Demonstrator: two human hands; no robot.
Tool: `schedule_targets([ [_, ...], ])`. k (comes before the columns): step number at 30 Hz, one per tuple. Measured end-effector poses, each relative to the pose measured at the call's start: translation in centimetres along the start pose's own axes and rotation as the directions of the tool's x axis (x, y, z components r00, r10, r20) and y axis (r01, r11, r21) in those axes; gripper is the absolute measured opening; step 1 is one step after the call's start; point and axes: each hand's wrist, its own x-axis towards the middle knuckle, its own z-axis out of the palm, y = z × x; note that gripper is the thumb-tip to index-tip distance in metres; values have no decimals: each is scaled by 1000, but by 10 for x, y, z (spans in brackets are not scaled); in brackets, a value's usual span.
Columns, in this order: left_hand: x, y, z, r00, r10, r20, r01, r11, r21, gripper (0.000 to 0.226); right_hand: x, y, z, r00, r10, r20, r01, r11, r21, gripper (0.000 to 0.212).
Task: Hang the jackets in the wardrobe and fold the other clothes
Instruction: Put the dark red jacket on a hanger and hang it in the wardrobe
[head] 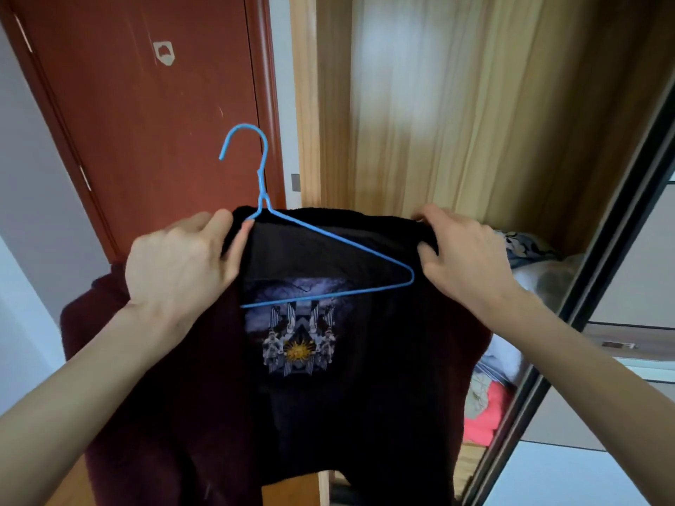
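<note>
I hold a black garment (365,396) with a blue and gold printed picture up in front of me. A blue wire hanger (328,250) lies against its upper part, hook pointing up and left. My left hand (182,264) grips the garment's top left edge together with the hanger's neck. My right hand (464,253) grips the top right edge of the fabric beside the hanger's right corner. A dark maroon garment (146,414) hangs behind the black one on the left.
The open wooden wardrobe (475,122) stands straight ahead, with folded clothes and bedding (526,272) on its shelves at the right. Its dark-framed sliding mirror door (602,286) runs along the right. A red-brown room door (146,122) is at the left.
</note>
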Motion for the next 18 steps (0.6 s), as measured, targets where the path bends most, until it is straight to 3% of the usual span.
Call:
schedule_targets([
  [4, 8, 25, -9, 1000, -22, -15, 21, 998, -52, 42, -1, -15, -1, 995, -68, -78, 68, 998, -7, 38],
  [8, 7, 32, -10, 997, -79, -10, 77, 990, -118, 43, -7, -28, -16, 985, -59, -160, 98, 962, 253, 40],
  [11, 0, 26, -10, 980, -197, -10, 190, 955, -228, 40, -10, -24, -36, 994, -109, 29, 83, 880, 468, 25],
  [13, -5, 22, -10, 967, -254, -23, 237, 927, -292, 39, -13, -17, -46, 955, -194, 223, -23, 704, 710, 29],
  [14, -8, 21, -10, 964, -265, -32, 242, 917, -317, 39, -13, -11, -44, 952, -233, 201, 2, 659, 752, 26],
  [16, -13, 22, -10, 961, -275, -41, 244, 904, -350, 39, -9, 5, -33, 956, -291, 44, 198, 748, 634, 28],
  [18, -17, 25, -9, 956, -290, -33, 259, 896, -361, 39, -3, 17, -19, 932, -360, 50, 293, 825, 484, 40],
])
